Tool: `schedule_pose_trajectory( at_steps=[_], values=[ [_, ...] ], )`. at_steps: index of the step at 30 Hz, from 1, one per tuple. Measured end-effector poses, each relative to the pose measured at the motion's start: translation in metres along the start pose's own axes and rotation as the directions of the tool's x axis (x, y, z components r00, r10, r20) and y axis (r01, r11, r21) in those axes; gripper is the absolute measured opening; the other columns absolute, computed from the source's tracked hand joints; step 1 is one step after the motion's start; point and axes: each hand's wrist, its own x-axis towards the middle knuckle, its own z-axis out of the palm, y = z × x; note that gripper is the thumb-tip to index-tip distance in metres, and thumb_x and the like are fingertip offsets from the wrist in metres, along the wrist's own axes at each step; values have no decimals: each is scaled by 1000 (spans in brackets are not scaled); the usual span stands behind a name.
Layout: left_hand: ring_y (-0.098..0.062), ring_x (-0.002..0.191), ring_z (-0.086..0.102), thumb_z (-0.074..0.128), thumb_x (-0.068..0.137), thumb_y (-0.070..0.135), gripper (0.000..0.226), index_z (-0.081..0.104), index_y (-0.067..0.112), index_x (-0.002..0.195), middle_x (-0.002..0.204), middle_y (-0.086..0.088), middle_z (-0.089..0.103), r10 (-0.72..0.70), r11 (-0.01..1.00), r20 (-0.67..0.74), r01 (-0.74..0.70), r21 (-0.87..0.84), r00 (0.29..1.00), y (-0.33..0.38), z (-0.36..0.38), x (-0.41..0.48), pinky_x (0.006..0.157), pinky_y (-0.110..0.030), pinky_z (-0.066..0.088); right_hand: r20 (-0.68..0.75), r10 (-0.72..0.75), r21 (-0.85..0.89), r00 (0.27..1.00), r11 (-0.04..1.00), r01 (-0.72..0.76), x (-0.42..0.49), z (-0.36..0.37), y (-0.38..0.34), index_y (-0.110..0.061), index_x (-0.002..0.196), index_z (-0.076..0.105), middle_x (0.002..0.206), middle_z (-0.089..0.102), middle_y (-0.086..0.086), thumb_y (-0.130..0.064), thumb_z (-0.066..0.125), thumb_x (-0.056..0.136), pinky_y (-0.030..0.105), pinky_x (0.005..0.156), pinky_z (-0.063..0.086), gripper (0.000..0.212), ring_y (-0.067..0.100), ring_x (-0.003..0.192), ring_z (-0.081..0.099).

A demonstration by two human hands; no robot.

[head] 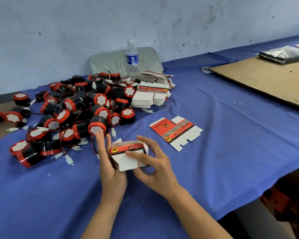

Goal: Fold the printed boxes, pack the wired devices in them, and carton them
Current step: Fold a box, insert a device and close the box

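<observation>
Head view: a heap of red-and-black wired devices [72, 111] crowds the blue cloth [223, 152] just left of my hands. A water bottle [132, 59] and stacked flat boxes [148, 95] stand behind, by a grey tray [107, 61] marked "4". My left hand [110, 163] lays straight fingers against the half-folded red printed box [128, 149]. My right hand [155, 168] pinches its white flap.

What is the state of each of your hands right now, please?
Left hand: open, straight fingers braced against the half-folded printed box.
Right hand: closed round that box, thumb pressing its white flap.
</observation>
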Motion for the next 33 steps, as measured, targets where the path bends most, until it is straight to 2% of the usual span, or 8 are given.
schedule_pose_trajectory(
  at_steps=[4,9,13,17,20,24,28,33],
  values=[
    [7,134,36,47,94,-13,78,21,31,153,138,40,42,-79,997,-79,77,-21,994,-6,0,-1,96,-22,49,19,81,59,997,995,-82,0,-2,-1,-16,118,70,143,44,9,-27,79,77,25,96,50,44,8,131,44],
    [0,142,26,43,101,1,60,41,50,136,154,20,31,-80,986,-67,89,142,995,-4,6,-4,114,-33,33,-75,214,140,974,969,-202,2,1,-1,-16,114,71,130,53,4,-12,65,89,15,65,52,26,9,119,53],
    [-14,140,37,37,101,7,58,40,52,137,150,18,41,-188,978,32,190,-81,982,1,9,-4,113,-44,35,-60,279,183,958,947,-265,4,1,2,-28,126,59,123,50,-4,-10,66,89,15,64,51,42,8,117,50],
    [-5,139,37,37,89,9,61,39,39,142,148,20,42,-7,993,121,-7,116,993,2,1,-3,111,-28,35,63,267,49,962,962,-270,1,0,6,-41,137,39,131,49,-10,-20,71,86,24,83,52,64,10,122,47],
    [-10,140,36,41,88,18,61,34,30,147,151,15,39,49,979,214,-90,184,976,2,1,-3,110,-35,37,56,302,42,952,952,-304,1,-1,6,-40,139,35,124,56,-16,-31,73,82,23,91,49,69,3,114,54],
    [-19,146,25,56,85,25,78,17,27,153,161,4,20,142,962,273,-198,189,952,2,5,-7,112,-43,36,22,550,474,835,729,-493,9,-7,2,-42,129,52,92,67,-14,-25,71,76,19,62,52,59,8,85,66],
    [-15,148,17,78,67,43,109,9,27,151,160,10,17,106,920,304,-209,331,947,1,18,-8,115,-51,29,253,653,781,713,297,-549,15,-14,3,-22,128,57,102,73,5,-21,67,76,32,68,57,54,21,91,70],
    [-27,141,32,79,57,53,111,14,49,146,151,17,28,120,908,208,-192,372,971,4,15,-5,105,-60,37,404,569,709,716,299,-638,14,-16,2,-30,128,58,115,69,9,-35,73,68,38,71,54,62,27,96,67]
  ],
)
